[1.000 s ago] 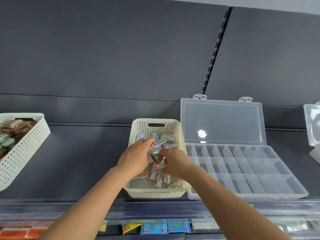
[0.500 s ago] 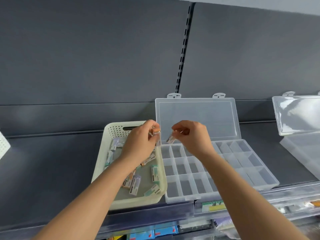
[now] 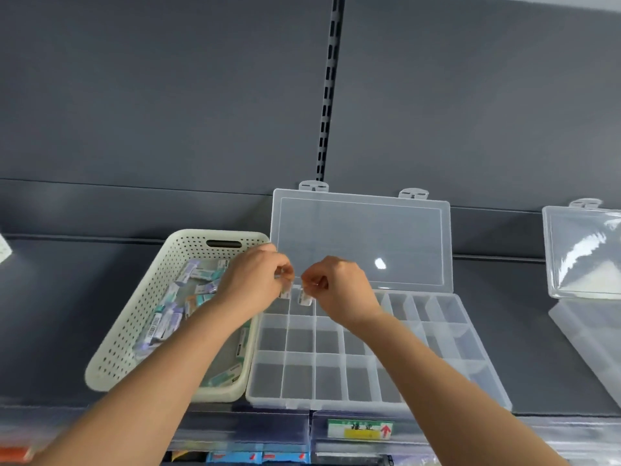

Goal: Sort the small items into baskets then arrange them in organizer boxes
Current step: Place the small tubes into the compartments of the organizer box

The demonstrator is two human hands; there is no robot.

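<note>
1. Dark grey shelf [image 3: 50, 314]: carries everything, with the back panel rising behind it.
2. Clear plastic compartment organizer box [image 3: 336, 403], centre to 4 o'clock. Its lid leans open against the back panel, so the cells are reachable. The visible cells look bare.
3. Cream perforated plastic basket [image 3: 134, 324] at 8 o'clock, touching the organizer's left wall, probably for a short carry. Loose small wrapped packets [image 3: 168, 317] lie inside.
4. Second clear lidded box [image 3: 581, 253] at 3 o'clock, open, standing apart.
5. Left hand [image 3: 252, 284]: fingers curled, pinching one small pale packet [image 3: 285, 292] over the organizer's 10 o'clock corner.
6. Right hand [image 3: 339, 287]: the same pinch on another small packet [image 3: 305, 299], just beside the left hand.
7. Both packets hang end-down over the back-row cells, likely lined up to drop in.
</note>
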